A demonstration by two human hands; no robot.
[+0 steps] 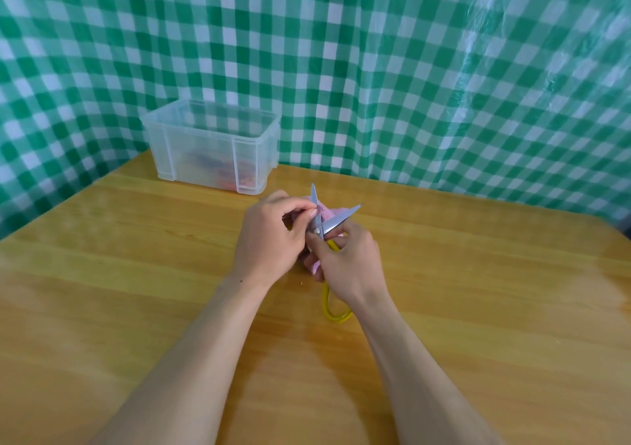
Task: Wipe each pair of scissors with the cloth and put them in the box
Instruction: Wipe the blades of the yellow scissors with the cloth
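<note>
A pair of scissors (333, 223) with yellow handles and steel blades spread wide apart is held over the middle of the table. My right hand (348, 263) grips it near the pivot and handles; one yellow loop hangs out below my wrist. My left hand (273, 236) pinches a pink cloth (329, 213) against the left blade, and most of the cloth is hidden behind my hands. A clear plastic box (211, 144) stands at the back left of the table, with coloured items showing faintly through its wall.
The wooden table (136, 291) has a rounded far-right corner and a left edge running diagonally. A green and white checked plastic sheet (409, 68) hangs close behind the table and box.
</note>
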